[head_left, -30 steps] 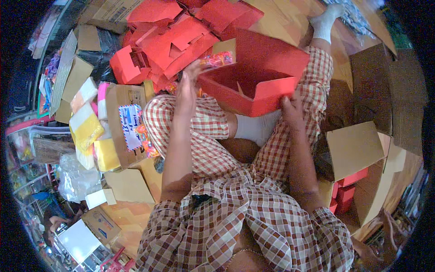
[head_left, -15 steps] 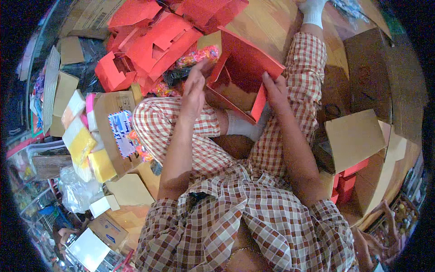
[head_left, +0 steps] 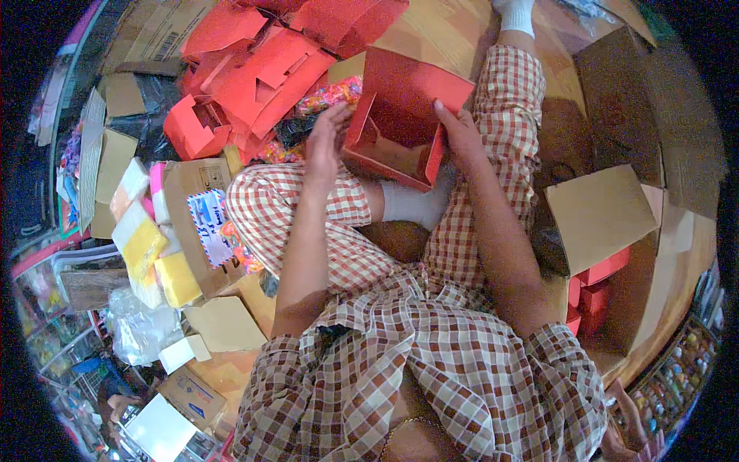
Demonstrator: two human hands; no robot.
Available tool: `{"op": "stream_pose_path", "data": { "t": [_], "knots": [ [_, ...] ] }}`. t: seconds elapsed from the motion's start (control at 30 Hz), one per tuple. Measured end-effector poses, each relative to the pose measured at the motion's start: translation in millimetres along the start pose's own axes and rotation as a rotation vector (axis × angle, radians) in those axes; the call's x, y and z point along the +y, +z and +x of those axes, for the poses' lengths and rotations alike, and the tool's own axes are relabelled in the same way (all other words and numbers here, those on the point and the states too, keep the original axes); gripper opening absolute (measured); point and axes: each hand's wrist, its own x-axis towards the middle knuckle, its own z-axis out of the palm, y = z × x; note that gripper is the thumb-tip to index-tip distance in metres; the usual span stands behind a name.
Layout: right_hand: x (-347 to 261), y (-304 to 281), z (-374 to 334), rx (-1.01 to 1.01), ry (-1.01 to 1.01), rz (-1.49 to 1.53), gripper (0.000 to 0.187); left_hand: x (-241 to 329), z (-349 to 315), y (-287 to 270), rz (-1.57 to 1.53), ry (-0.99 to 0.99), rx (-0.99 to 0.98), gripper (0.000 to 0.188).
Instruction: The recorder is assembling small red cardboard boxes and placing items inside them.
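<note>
Wooden flooring (head_left: pixel 431 35) carries everything, with the person seated cross-legged on it in checked clothes. Held up over the knees, toward the floor's far edge, is a red cardboard box (head_left: pixel 400 115), open toward the camera and tilted, its inside showing only bare red walls. The right hand (head_left: pixel 459 132) clasps the box's right wall, fingers spread along the edge; the left hand (head_left: pixel 327 138) lies flat and open against the left wall, pressing rather than gripping. Behind the box, at the far left of the floor, lies a heap of flat red box blanks (head_left: pixel 254 61), some half folded, and a strip of bright multicoloured sweets packets (head_left: pixel 331 96) peeks out between heap and box, mostly hidden. Left of the knee stands an open brown carton (head_left: pixel 192 223) with a white and blue label on its flap; beside it lie yellow packets (head_left: pixel 158 258) and a clear plastic bag (head_left: pixel 138 327). At the right, a brown carton (head_left: pixel 604 215) holds a few finished red boxes (head_left: pixel 596 285), partly covered by its flap. Shelves at the lower corners are too bent and blurred to read.
</note>
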Motion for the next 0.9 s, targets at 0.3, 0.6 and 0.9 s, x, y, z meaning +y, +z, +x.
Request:
{"op": "stream_pose_path", "data": {
  "t": [0.3,0.6,0.9],
  "knots": [
    [5,-9,-20,-0.172,-0.149,0.086,0.029,44,-37,34,-0.041,-0.251,0.013,0.067],
    [3,-13,-24,-0.082,-0.091,0.248,0.036,54,-48,44,-0.167,-0.318,0.215,0.07],
    [-3,-11,-40,-0.275,-0.237,-0.079,0.043,54,-53,52,-0.059,-0.29,0.236,0.059]
  ]
}}
